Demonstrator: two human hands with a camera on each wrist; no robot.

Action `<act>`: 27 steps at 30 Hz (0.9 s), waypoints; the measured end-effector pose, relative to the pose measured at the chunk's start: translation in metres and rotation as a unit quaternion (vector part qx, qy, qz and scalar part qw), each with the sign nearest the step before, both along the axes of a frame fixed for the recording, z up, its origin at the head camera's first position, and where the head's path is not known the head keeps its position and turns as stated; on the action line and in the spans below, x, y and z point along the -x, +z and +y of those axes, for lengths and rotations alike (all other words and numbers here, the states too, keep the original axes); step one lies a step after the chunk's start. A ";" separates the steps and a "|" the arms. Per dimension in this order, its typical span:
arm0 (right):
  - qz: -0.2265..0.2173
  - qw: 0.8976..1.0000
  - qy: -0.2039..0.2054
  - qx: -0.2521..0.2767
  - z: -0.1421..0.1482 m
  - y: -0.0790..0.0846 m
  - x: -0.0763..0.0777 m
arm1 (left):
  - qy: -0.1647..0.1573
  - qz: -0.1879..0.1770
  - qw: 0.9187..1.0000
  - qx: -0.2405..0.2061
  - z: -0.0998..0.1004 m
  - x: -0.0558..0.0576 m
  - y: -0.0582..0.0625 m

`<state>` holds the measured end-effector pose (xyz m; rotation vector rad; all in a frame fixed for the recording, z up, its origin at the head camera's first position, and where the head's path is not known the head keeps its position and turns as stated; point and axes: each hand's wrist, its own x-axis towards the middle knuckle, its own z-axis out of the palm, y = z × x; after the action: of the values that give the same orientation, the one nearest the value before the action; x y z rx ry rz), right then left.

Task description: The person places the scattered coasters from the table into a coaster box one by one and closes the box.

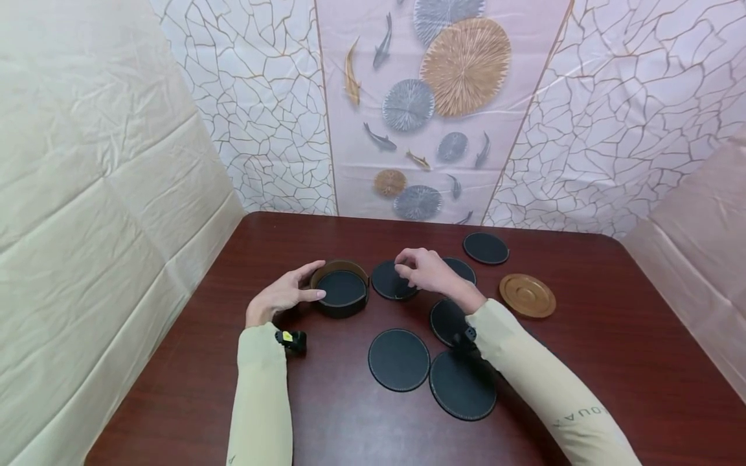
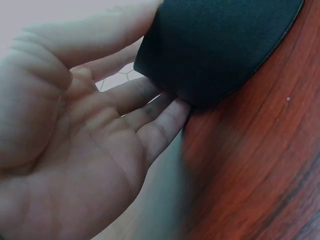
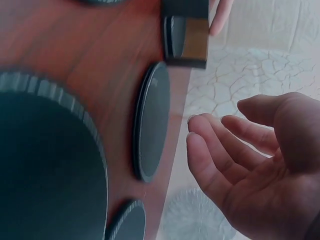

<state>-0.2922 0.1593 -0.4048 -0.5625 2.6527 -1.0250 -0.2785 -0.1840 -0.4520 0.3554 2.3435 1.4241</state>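
Note:
My left hand point(image 1: 285, 294) grips the left side of a round black coaster holder point(image 1: 344, 309) with a tan inner wall. Its thumb and fingers lie on either side of the holder in the left wrist view. A dark coaster lies inside the holder. My right hand point(image 1: 428, 270) hovers over a black round coaster point(image 1: 386, 282) just right of the holder. In the right wrist view the fingers point(image 3: 207, 170) are loosely bent with nothing between them, apart from the coaster point(image 3: 155, 122), which appears to lie on another.
More black coasters lie about: a far one point(image 1: 486, 248), one behind the right wrist point(image 1: 463, 268), one under the forearm point(image 1: 444, 322), and two nearer ones point(image 1: 399, 360) point(image 1: 463, 386). A brown round disc point(image 1: 527, 296) lies right on the dark wooden table point(image 1: 192, 388). Patterned cloth point(image 1: 262, 116) hangs behind.

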 end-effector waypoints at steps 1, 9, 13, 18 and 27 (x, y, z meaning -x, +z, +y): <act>0.002 1.000 -0.004 -0.003 0.004 0.000 0.001 | -0.001 0.000 1.000 0.000 0.000 0.001 -0.001; 0.020 0.999 -0.029 -0.015 0.034 0.006 0.014 | -0.004 0.003 1.000 -0.008 0.001 0.002 -0.005; 0.025 0.999 -0.043 -0.009 0.048 0.010 0.021 | 0.000 0.003 1.000 -0.004 -0.002 -0.001 -0.005; 0.022 0.997 -0.077 -0.019 0.069 0.014 0.028 | -0.003 -0.006 1.000 -0.007 -0.002 -0.007 0.004; 0.036 0.991 -0.121 -0.052 0.102 0.014 0.041 | -0.001 -0.020 1.000 -0.007 0.000 -0.003 0.010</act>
<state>-0.3329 0.2615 -0.3905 -0.2659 2.8721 -0.9344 -0.2756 -0.1836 -0.4424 0.3295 2.3019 1.4338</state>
